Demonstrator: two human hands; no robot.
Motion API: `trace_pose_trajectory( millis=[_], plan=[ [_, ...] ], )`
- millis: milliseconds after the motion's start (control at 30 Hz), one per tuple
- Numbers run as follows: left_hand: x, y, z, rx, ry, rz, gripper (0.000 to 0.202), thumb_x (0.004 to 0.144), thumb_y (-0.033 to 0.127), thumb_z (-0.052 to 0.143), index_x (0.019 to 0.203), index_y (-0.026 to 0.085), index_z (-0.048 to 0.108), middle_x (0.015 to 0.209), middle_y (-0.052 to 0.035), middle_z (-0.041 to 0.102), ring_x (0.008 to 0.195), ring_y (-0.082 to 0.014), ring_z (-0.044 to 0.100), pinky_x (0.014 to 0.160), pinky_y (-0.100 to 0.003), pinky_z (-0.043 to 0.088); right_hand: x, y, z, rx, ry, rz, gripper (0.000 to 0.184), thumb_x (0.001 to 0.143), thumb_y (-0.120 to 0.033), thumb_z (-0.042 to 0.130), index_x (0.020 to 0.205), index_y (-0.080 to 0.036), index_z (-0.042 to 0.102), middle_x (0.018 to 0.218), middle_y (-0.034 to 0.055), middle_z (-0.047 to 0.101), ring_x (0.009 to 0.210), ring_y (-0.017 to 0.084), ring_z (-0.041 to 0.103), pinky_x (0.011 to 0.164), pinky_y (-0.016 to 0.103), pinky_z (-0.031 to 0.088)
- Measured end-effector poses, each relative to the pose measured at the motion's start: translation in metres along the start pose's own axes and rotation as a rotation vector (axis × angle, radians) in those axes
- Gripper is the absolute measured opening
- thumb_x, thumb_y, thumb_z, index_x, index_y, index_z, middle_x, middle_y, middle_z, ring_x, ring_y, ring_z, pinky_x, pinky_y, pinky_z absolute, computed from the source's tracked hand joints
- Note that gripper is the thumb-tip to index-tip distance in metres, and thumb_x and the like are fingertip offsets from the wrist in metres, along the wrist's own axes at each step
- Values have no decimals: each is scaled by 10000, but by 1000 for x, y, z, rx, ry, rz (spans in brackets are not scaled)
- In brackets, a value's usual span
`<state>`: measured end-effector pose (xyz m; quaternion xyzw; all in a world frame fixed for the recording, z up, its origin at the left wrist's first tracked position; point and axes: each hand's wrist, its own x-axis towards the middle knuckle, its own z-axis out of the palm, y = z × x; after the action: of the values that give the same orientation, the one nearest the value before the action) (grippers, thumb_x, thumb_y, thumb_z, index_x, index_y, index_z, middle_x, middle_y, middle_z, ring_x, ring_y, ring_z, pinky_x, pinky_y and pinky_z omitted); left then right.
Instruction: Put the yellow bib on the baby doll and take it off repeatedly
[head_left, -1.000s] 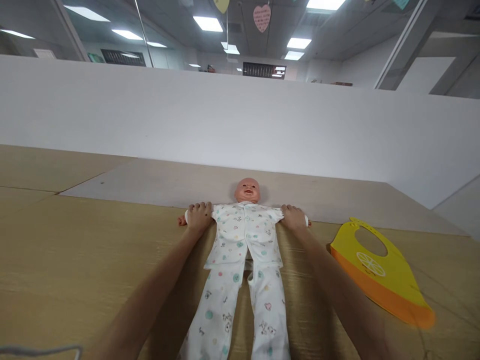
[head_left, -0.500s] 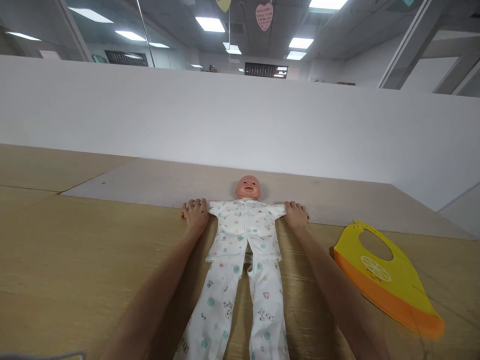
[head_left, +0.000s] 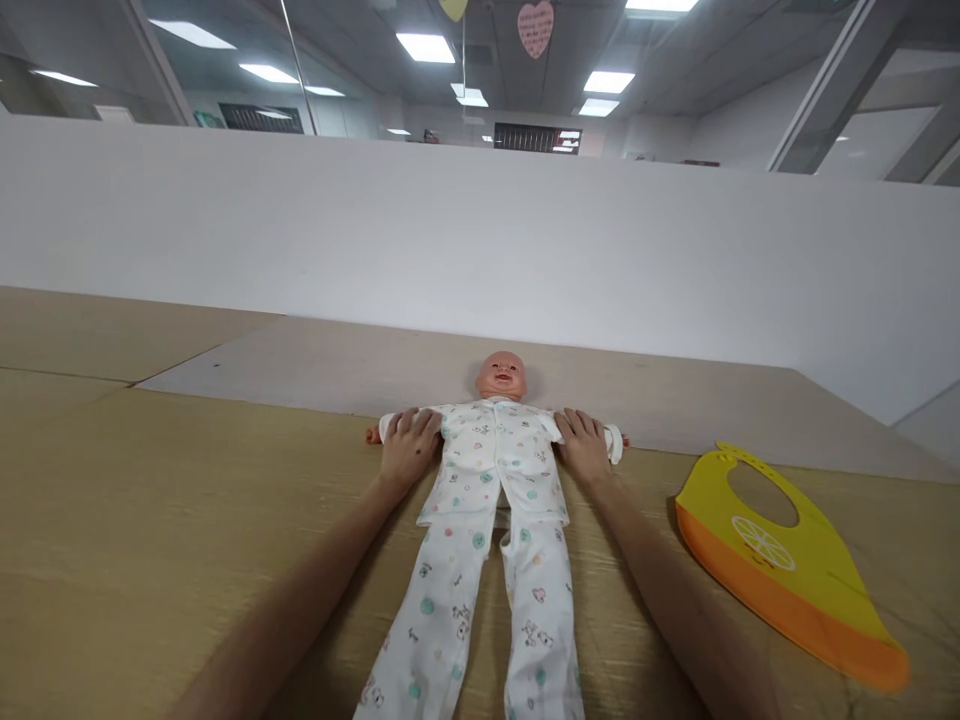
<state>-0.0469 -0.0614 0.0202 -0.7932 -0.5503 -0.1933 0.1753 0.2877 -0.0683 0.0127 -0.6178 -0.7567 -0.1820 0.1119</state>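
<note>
A baby doll lies on its back on the tan table, dressed in white patterned pajamas. My left hand lies over the sleeve on the left of the picture, fingers curled on the cloth. My right hand rests the same way on the opposite sleeve. Both white cuffs show beyond my hands, and a small doll hand pokes out at the left cuff. A yellow and orange silicone bib lies flat on the table to the right of my right forearm, not touching it.
The tan table meets a pale board behind the doll. A tall white wall rises behind that. Paper hearts hang from the ceiling beyond the wall.
Both hands have slid inward along the sleeves, uncovering the white cuffs. The view has shifted slightly, so the bib sits farther right. The doll has stayed in place.
</note>
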Motion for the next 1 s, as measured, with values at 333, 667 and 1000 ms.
trace_pose_trajectory(
  millis=[333,667,1000],
  plan=[
    [10,-4,4,68,-66,21,387,916,132,321,1183,163,600,1280,-151,602,1184,-295,504,987,-463,333,14,9,4,-29,-71,46,486,928,-182,314,1403,-211,412,1429,84,458,1291,288,349,1025,430,240],
    [8,-1,5,154,2,-28,384,945,201,301,1226,138,555,1232,-172,601,1121,-329,509,909,-451,344,11,2,5,-44,54,110,418,940,-303,370,1339,-231,468,1383,116,459,1249,311,337,992,436,260],
    [5,-7,21,-22,-23,-5,235,910,204,420,871,157,646,810,-100,712,727,-221,654,647,-302,422,5,-14,3,136,-58,126,299,955,-242,348,1118,-163,586,964,81,686,915,202,599,753,286,366]
  ],
)
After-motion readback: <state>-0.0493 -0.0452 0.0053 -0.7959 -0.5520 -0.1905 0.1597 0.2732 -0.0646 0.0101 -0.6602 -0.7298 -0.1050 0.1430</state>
